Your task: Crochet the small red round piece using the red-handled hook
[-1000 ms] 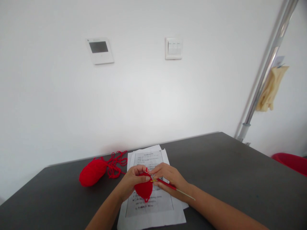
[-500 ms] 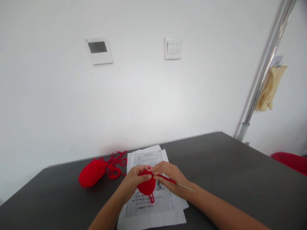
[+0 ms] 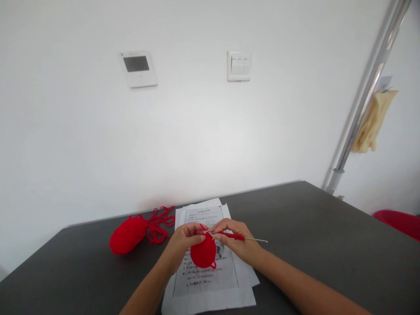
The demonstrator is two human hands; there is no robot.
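A round red crochet piece [image 3: 203, 254] hangs from the pinch of my left hand [image 3: 184, 240], its thumb across the upper edge. A small loop of yarn sticks out at the piece's lower right. My right hand [image 3: 236, 239] grips a crochet hook [image 3: 234, 236] with a red handle; its rear metal end points right, and the front tip meets the top edge of the piece between my fingers. A strand of red yarn passes over my left fingertips. The red yarn ball [image 3: 128, 235] lies to the left, with loose tangled strands [image 3: 159, 227] beside it.
Printed sheets of paper [image 3: 210, 302] lie under my hands on the dark table [image 3: 295, 227]. A white wall with a panel [image 3: 139, 70] and a light switch [image 3: 239, 66] rises behind. At right are a metal pole [image 3: 356, 118], yellowish gloves [image 3: 374, 122] and a red chair [image 3: 395, 223].
The crochet hook has swung from a downward slant to nearly level. The crochet piece has turned slightly and shows more of its face. Both hands keep their hold.
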